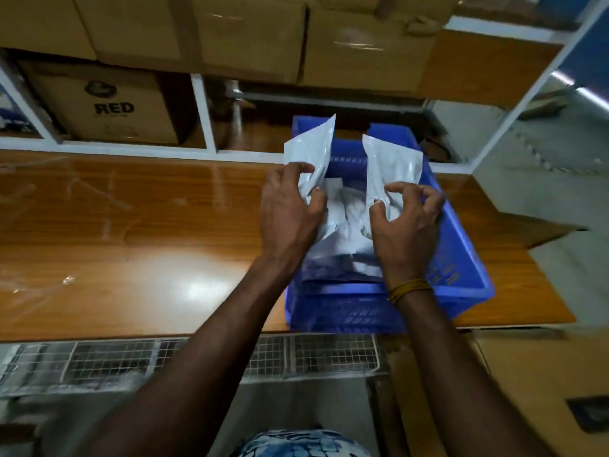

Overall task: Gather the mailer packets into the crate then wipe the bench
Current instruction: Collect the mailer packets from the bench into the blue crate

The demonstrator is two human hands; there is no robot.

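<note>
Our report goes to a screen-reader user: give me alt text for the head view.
Over a blue plastic crate on a glossy wooden bench, the left hand and right hand each grip a white plastic mailer packet, with more packets piled inside. Cardboard boxes fill the shelves behind.

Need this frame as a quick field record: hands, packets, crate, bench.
left hand: grips an upright mailer packet over the crate
right hand: pinches a second packet
crate: blue, on the bench's right part, more packets piled inside
bench: glossy wood, no loose packets visible, no cloth in view
</note>
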